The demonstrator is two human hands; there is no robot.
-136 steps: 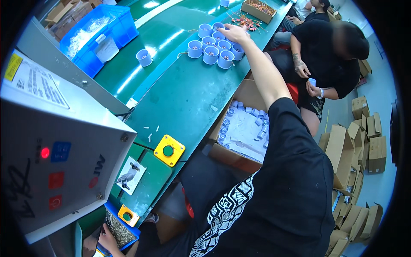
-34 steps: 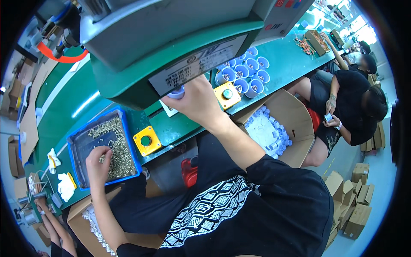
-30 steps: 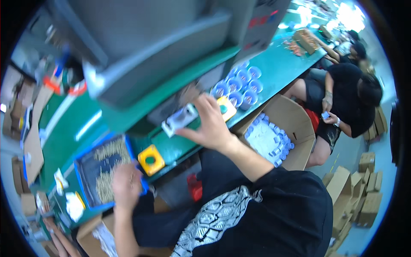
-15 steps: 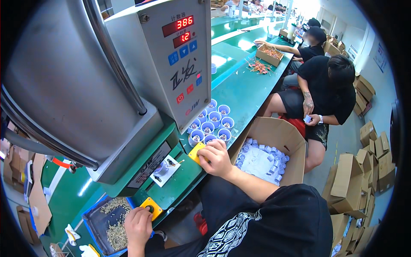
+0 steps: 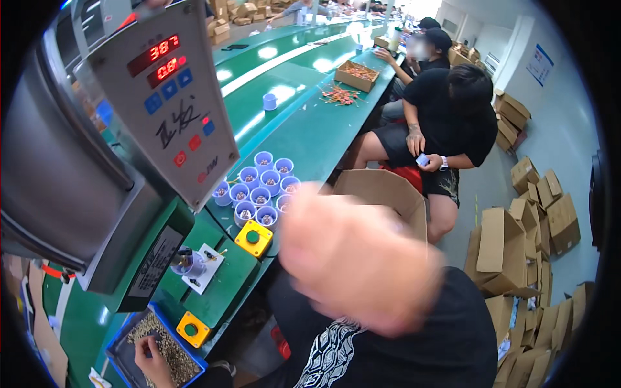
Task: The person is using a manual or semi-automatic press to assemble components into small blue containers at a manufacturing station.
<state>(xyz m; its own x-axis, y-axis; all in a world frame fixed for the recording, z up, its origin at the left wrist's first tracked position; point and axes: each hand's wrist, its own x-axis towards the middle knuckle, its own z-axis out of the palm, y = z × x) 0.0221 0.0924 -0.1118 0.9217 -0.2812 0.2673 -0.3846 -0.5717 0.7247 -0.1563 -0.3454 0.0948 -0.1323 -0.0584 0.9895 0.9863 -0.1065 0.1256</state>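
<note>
My left hand (image 5: 154, 363) is over a blue tray (image 5: 198, 359) of small brass-coloured metal parts (image 5: 169, 352). Its fingers are curled together, and whatever they hold is hidden. Close to the camera, my right hand (image 5: 352, 258) is smeared by motion, so its fingers cannot be made out. Under the grey press (image 5: 71, 174) a lilac cup (image 5: 187, 265) sits on a white plate (image 5: 208, 264), with the press tool at its mouth. Two yellow boxes with green buttons, a far one (image 5: 253, 238) and a near one (image 5: 193, 329), flank the plate; neither is touched.
Several lilac cups with metal pieces inside (image 5: 260, 196) stand grouped beyond the far button. A lone cup (image 5: 269, 101) is on the green bench (image 5: 304, 126). A cardboard box (image 5: 381, 187) is partly hidden behind my right hand. A seated co-worker (image 5: 446, 116) holds a small pale part.
Both hands have left the yellow buttons: the left went down into the tray, the right rose toward the camera. The view has shifted, and the press display has changed.
</note>
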